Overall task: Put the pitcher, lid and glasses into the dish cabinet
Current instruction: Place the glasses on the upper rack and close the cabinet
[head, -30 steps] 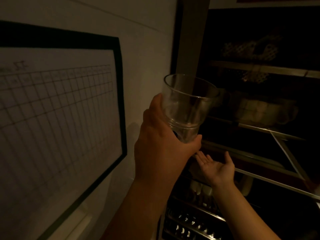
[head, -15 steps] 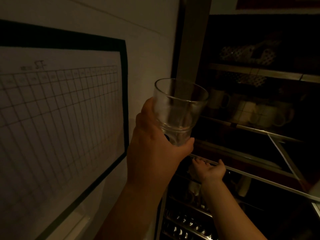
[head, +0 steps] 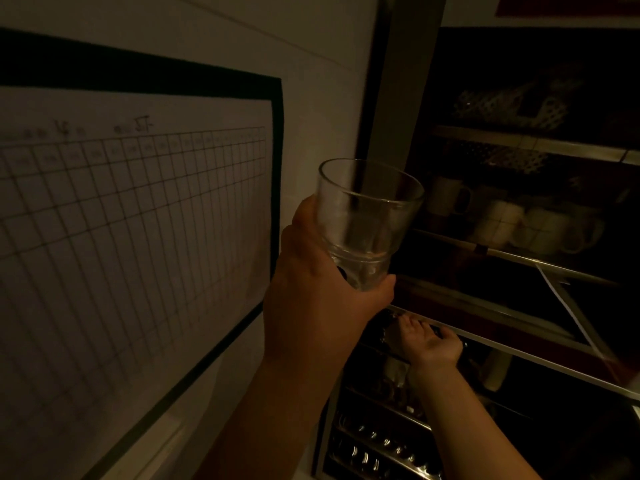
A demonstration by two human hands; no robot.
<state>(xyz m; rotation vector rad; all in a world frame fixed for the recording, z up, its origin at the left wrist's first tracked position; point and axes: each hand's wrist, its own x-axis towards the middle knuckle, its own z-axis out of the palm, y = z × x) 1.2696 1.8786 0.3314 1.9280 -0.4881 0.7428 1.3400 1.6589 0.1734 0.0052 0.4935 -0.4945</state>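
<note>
Glass [head: 367, 223] at frame centre, upright, empty, mouth tilted slightly right, held in front of the dish cabinet [head: 398, 98] edge. Left hand [head: 318, 289] grips its base, fingers and thumb wrapped round it. Right hand [head: 426, 341] lower right of centre, fingers curled over a metal rail [head: 519, 351]. Mugs [head: 519, 223] on shelf at right. Grid chart [head: 131, 230] on wall at left.

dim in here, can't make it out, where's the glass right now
In the head view the glass is mid-frame, upright in the left hand, in front of the open dish cabinet, right of the wall chart, above the right hand.
</note>
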